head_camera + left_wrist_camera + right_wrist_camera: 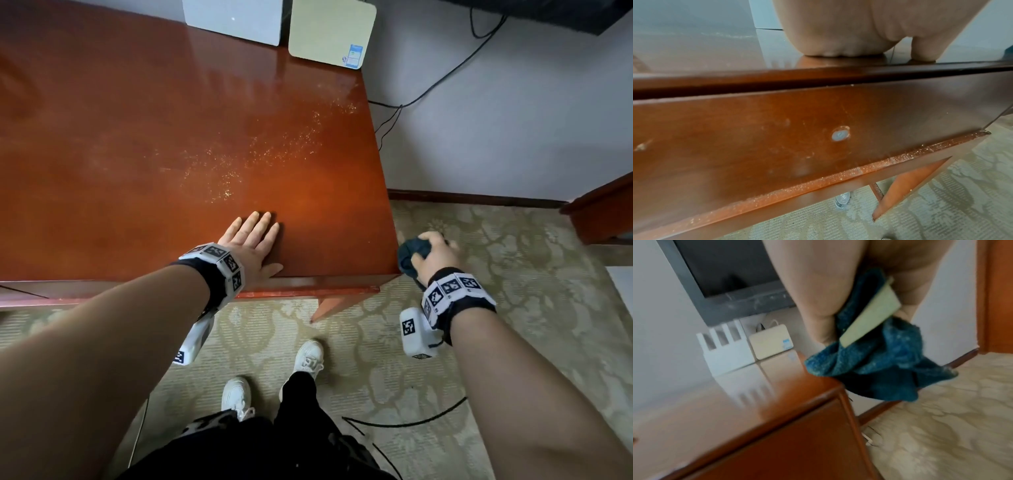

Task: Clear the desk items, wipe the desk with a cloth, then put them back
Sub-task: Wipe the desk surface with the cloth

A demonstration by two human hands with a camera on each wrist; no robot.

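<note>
1. Left hand (251,245) is laid flat on the desk (137,137) top, at the front edge near the right front corner; fingers straight and together, thumb spread along the edge.
2. Dark teal cloth (412,255) is bunched in the right hand (435,255), off the desk, just beside its right front corner, above the carpet (513,308); fingers are curled tight around it.
3. A pale green label (869,316) is seen on the cloth in the right wrist view.
4. Fine pale specks (267,150) are scattered on the desk top, right of centre.
5. A white router (234,20) and a cream box (330,32) are stood at the desk's back edge, side by side.
</note>
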